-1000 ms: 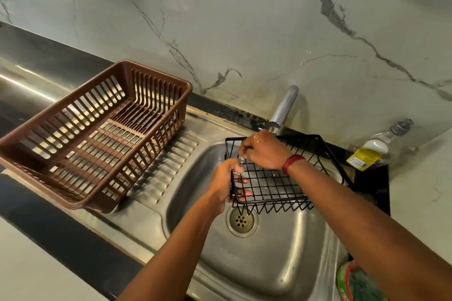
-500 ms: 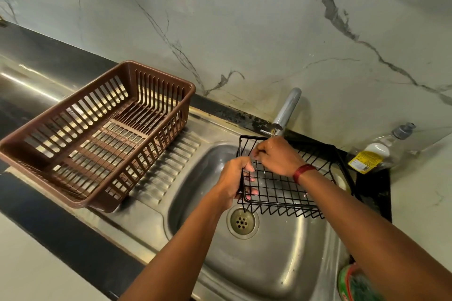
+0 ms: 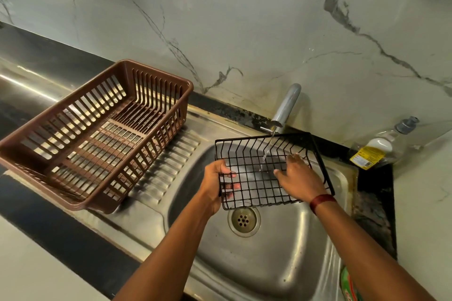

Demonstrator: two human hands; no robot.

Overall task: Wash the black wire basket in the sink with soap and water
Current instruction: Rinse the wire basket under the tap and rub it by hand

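Note:
The black wire basket (image 3: 254, 154) hangs over the steel sink (image 3: 269, 264), tilted under the tap (image 3: 285, 107). A thin stream of water (image 3: 267, 148) runs from the tap through the mesh. My left hand (image 3: 215, 178) grips the basket's left edge, fingers curled through the wires from underneath. My right hand (image 3: 299, 178) lies inside the basket on the mesh floor with fingers spread, beside the stream.
A brown plastic dish basket (image 3: 97, 134) stands on the ribbed drainboard to the left. A clear soap bottle (image 3: 381, 146) lies at the back right corner. The drain (image 3: 243, 220) sits below the wire basket. A green object (image 3: 348, 286) shows at the sink's right rim.
My right hand left the tap area and dropped into the basket. Water now runs from the tap. The basket has tilted flatter under the stream.

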